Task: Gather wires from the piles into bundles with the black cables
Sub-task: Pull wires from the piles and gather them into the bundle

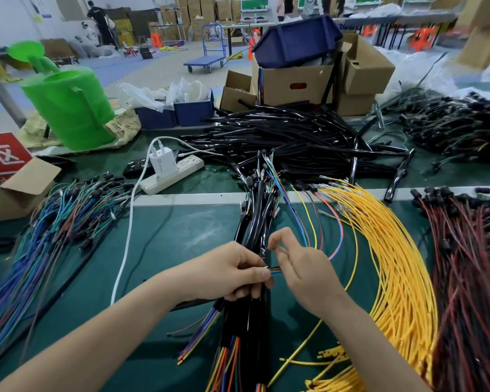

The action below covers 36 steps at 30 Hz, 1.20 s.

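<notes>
Left hand (239, 271), palm down, I see gripping the black cable bundle (255, 222) at the bench's (167, 236) near edge; right hand (303, 267), fingers half-curled, pinches coloured wires (275, 270) beside it.

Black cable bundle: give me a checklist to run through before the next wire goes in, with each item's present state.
1. Left hand grips the black cable bundle: ok.
2. Right hand free to pick: cannot tell; its fingers sit at the coloured wire ends.
3. Yellow wire pile lies just right of that hand: ok.
4. Wire ends flush: cannot tell.
5. Mixed wire pile lies on the left: ok.
</notes>
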Each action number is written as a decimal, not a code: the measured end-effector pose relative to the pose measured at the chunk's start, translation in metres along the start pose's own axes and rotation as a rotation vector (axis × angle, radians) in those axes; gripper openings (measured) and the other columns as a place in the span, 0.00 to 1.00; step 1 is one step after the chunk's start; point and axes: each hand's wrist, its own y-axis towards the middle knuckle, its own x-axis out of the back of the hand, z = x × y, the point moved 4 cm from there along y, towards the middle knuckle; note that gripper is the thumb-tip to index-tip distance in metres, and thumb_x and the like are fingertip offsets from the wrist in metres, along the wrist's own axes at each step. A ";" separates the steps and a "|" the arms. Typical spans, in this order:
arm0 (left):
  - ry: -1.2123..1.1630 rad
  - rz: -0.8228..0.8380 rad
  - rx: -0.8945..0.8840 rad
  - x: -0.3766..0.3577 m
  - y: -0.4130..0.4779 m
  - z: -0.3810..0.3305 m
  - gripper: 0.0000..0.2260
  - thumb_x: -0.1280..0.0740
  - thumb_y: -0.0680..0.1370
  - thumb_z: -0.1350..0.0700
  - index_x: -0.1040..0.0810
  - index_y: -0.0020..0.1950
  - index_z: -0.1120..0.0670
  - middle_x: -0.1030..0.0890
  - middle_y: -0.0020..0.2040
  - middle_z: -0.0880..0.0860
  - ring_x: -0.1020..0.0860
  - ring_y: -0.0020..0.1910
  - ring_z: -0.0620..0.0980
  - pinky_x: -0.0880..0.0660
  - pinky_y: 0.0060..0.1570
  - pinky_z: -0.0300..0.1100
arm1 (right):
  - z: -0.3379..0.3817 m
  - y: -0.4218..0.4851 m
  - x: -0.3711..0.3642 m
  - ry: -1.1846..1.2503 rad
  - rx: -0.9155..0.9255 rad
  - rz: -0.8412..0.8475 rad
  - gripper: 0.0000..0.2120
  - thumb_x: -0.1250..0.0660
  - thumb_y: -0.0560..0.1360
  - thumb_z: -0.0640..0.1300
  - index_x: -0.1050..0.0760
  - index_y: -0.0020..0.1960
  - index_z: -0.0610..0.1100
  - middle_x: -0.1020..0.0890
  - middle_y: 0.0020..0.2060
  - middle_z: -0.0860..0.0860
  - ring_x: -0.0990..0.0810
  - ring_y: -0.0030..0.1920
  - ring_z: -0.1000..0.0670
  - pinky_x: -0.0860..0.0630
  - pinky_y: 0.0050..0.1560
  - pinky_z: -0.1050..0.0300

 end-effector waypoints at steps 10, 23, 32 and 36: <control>-0.049 -0.088 -0.090 0.029 -0.025 -0.023 0.11 0.44 0.83 0.56 0.27 0.43 0.54 0.31 0.26 0.46 0.37 0.21 0.44 0.39 0.20 0.33 | 0.001 0.045 0.033 0.000 0.074 -0.168 0.28 0.56 0.77 0.58 0.26 0.42 0.39 0.28 0.25 0.51 0.28 0.31 0.44 0.38 0.36 0.52; -0.207 -0.190 -0.280 0.061 -0.033 -0.060 0.13 0.46 0.78 0.48 0.31 0.43 0.57 0.42 0.29 0.47 0.44 0.25 0.43 0.46 0.22 0.32 | 0.093 0.096 0.087 -0.563 0.409 -0.131 0.16 0.53 0.82 0.48 0.32 0.61 0.45 0.25 0.28 0.45 0.24 0.30 0.36 0.26 0.34 0.45; -0.270 -0.033 -0.178 0.046 -0.040 -0.047 0.15 0.44 0.81 0.46 0.25 0.45 0.54 0.32 0.31 0.48 0.36 0.26 0.44 0.37 0.24 0.33 | 0.046 0.070 0.075 -0.009 0.172 -0.007 0.22 0.52 0.80 0.58 0.24 0.50 0.47 0.31 0.23 0.49 0.31 0.27 0.48 0.31 0.35 0.50; -0.289 0.003 -0.069 0.046 -0.043 -0.038 0.15 0.44 0.79 0.43 0.25 0.47 0.52 0.35 0.29 0.48 0.43 0.22 0.43 0.46 0.20 0.30 | 0.016 0.065 0.074 0.153 0.045 -0.013 0.17 0.45 0.82 0.48 0.26 0.40 0.43 0.35 0.22 0.54 0.37 0.24 0.54 0.37 0.31 0.56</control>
